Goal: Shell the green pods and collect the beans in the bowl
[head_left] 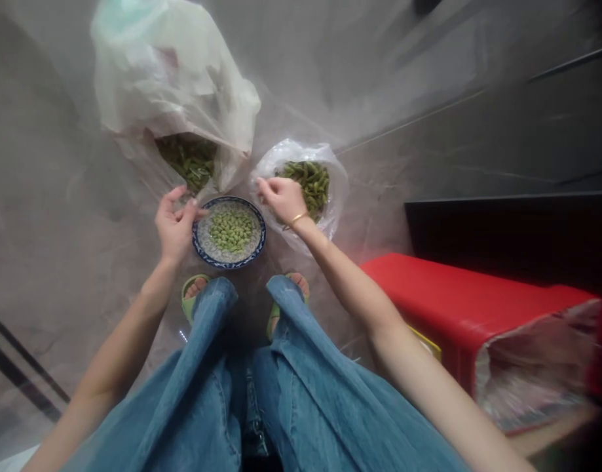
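Observation:
My left hand (pixel 175 221) is at the left rim of a blue-patterned plate (pixel 197 248), close to the mouth of a white plastic bag (pixel 177 85). Its fingers are loosely bent and apart, and I make out nothing in them. Shelled green beans (pixel 232 228) lie heaped on the plate. Inside the white bag are green bean pods (pixel 190 158). Over the left side of a clear plastic bag (pixel 337 187) is my right hand (pixel 283 198), fingers pinched together; whatever they hold is too small to tell. More green pods (pixel 313 185) fill that clear bag.
Both bags and the plate rest on a grey tiled floor (pixel 59 216), just ahead of my feet in green slippers (pixel 187 303). To the right, a red bin (pixel 428 288) with a plastic liner lies beside a dark panel (pixel 502 236).

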Demonstrator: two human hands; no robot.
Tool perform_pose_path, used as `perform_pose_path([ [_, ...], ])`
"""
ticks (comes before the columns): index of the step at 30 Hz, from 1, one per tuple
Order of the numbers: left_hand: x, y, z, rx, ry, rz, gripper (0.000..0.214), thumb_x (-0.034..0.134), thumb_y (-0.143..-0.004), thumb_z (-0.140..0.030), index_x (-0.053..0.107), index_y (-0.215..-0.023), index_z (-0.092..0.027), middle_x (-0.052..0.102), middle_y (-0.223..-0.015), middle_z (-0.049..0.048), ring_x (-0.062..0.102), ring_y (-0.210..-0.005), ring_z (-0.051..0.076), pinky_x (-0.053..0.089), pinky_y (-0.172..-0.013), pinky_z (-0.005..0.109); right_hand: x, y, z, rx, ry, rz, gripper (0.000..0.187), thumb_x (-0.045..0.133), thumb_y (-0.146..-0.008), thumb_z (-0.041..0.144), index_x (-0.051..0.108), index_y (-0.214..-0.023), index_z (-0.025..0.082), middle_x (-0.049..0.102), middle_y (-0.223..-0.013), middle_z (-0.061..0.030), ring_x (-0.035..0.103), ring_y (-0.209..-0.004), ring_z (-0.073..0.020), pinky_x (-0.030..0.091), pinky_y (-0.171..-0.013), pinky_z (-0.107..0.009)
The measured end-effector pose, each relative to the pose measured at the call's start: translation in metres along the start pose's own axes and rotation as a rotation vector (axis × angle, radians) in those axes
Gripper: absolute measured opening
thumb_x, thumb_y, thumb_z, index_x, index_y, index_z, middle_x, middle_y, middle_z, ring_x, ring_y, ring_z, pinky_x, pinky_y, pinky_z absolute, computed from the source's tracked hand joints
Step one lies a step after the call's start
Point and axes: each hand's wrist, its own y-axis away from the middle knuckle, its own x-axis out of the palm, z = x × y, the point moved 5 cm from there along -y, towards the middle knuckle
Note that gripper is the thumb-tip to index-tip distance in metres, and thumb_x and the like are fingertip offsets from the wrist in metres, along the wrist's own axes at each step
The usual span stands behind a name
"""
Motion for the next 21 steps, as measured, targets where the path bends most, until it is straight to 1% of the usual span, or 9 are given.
perform_pose_path([
  [2, 0.010, 0.004, 0.001, 0.011, 0.009, 0.073, 0.053, 0.069, -0.079, -0.047, 0.052, -0.123, -0.023, 0.072, -0.079, -0.0013, 0.069, -0.071, 0.014, 0.056, -0.076, 0.031, -0.031, 0.003, -0.033, 0.040, 0.211, -0.131, 0.028, 0.049, -0.089, 0.034, 0.068, -0.090, 0.014, 0.067, -0.089, -0.0118, 0.059, -0.097, -0.0260, 0.043, -0.092, -0.040],
  [4, 0.021, 0.006, 0.001, 0.042, -0.009, 0.149, 0.060, 0.069, -0.081, -0.044, 0.045, -0.132, -0.024, 0.074, -0.088, 0.0012, 0.071, -0.080, 0.016, 0.055, -0.086, 0.035, -0.046, -0.007, -0.054, 0.003, 0.364, -0.170, 0.029, 0.047, -0.088, 0.026, 0.067, -0.104, 0.012, 0.064, -0.106, -0.0163, 0.053, -0.105, -0.0281, 0.039, -0.097, -0.044],
  [8, 0.042, 0.011, -0.006, 0.079, -0.039, 0.304, 0.072, 0.073, -0.076, -0.029, 0.038, -0.139, -0.025, 0.071, -0.107, 0.0073, 0.070, -0.098, 0.019, 0.051, -0.097, 0.037, -0.037, -0.037, -0.069, -0.029, 0.504, -0.103, 0.038, 0.049, -0.084, 0.016, 0.062, -0.120, 0.014, 0.060, -0.111, -0.0161, 0.048, -0.109, -0.0291, 0.039, -0.094, -0.044],
  [10, 0.048, 0.016, -0.009, 0.048, -0.025, 0.355, 0.065, 0.071, -0.076, -0.026, 0.044, -0.135, -0.023, 0.070, -0.107, 0.0083, 0.070, -0.095, 0.020, 0.051, -0.096, 0.037, -0.032, -0.047, -0.068, 0.008, 0.533, -0.093, 0.036, 0.048, -0.083, 0.012, 0.063, -0.116, 0.015, 0.060, -0.110, -0.0156, 0.048, -0.108, -0.0292, 0.040, -0.091, -0.043],
  [12, 0.049, 0.022, -0.009, 0.008, -0.021, 0.381, 0.053, 0.067, -0.078, -0.024, 0.051, -0.128, -0.020, 0.072, -0.100, 0.0076, 0.071, -0.090, 0.019, 0.053, -0.093, 0.037, -0.032, -0.050, -0.064, 0.034, 0.527, -0.092, 0.027, 0.050, -0.083, 0.011, 0.065, -0.104, 0.015, 0.061, -0.108, -0.0151, 0.049, -0.107, -0.0291, 0.040, -0.089, -0.043],
  [14, 0.046, 0.027, -0.009, -0.012, -0.035, 0.385, 0.042, 0.063, -0.081, -0.025, 0.055, -0.122, -0.018, 0.072, -0.093, 0.0066, 0.071, -0.087, 0.018, 0.054, -0.090, 0.035, -0.037, -0.045, -0.059, 0.016, 0.458, -0.119, 0.014, 0.053, -0.082, 0.013, 0.064, -0.091, 0.015, 0.062, -0.101, -0.0142, 0.050, -0.104, -0.0280, 0.039, -0.089, -0.042],
  [16, 0.041, 0.032, -0.009, 0.018, -0.102, 0.383, 0.039, 0.060, -0.084, -0.026, 0.055, -0.121, -0.018, 0.072, -0.089, 0.0056, 0.070, -0.085, 0.017, 0.054, -0.088, 0.033, -0.045, -0.029, -0.052, -0.032, 0.308, -0.189, 0.005, 0.056, -0.083, 0.018, 0.059, -0.085, 0.016, 0.063, -0.092, -0.0117, 0.053, -0.100, -0.0251, 0.039, -0.089, -0.040],
  [19, 0.039, 0.039, -0.016, 0.180, -0.329, 0.432, 0.041, 0.055, -0.087, -0.026, 0.051, -0.126, -0.018, 0.072, -0.095, 0.0061, 0.068, -0.087, 0.017, 0.051, -0.088, 0.032, -0.052, 0.012, -0.038, -0.032, -0.045, -0.324, 0.017, 0.056, -0.085, 0.035, 0.053, -0.092, 0.020, 0.062, -0.087, -0.0057, 0.057, -0.087, -0.0188, 0.044, -0.080, -0.033],
  [21, 0.045, 0.045, -0.022, 0.330, -0.485, 0.502, 0.045, 0.050, -0.089, -0.027, 0.044, -0.132, -0.017, 0.070, -0.103, 0.0081, 0.066, -0.089, 0.017, 0.050, -0.088, 0.033, -0.040, 0.041, -0.029, 0.056, -0.323, -0.263, 0.025, 0.061, -0.081, 0.043, 0.050, -0.087, 0.022, 0.060, -0.076, -0.0003, 0.058, -0.073, -0.0149, 0.046, -0.068, -0.029],
])
